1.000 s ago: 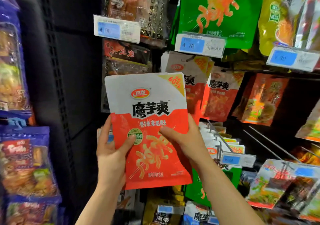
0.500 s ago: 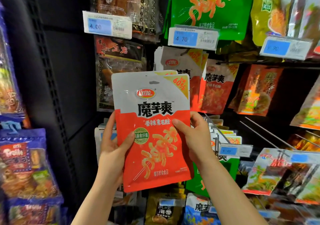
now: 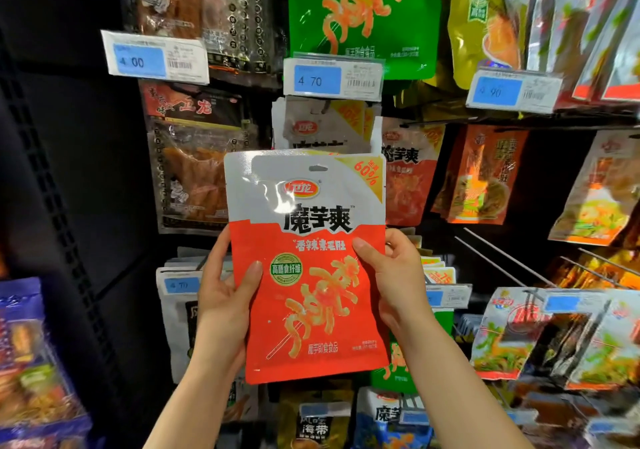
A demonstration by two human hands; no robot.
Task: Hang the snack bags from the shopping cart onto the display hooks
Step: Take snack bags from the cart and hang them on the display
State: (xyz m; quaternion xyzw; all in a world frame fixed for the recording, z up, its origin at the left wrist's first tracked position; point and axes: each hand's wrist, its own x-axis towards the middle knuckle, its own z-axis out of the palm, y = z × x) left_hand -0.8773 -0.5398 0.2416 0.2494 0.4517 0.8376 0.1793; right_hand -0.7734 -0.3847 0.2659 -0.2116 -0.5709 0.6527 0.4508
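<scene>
Both hands pinch one snack bag (image 3: pixel 311 265) by its side edges, left hand (image 3: pixel 225 296) and right hand (image 3: pixel 391 275) with thumbs on front. It's upright, red and white, just below the 4.70 price tag (image 3: pixel 332 76).

Noted white-and-blue paper price tags reading 4.00 (image 3: pixel 154 57) and 4.70 (image 3: pixel 333 77); dark perforated metal upright (image 3: pixel 52 178) at left.

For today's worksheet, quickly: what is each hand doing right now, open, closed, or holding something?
Left hand: holds the left edge of the red snack bag.
Right hand: holds the same bag's right edge.
</scene>
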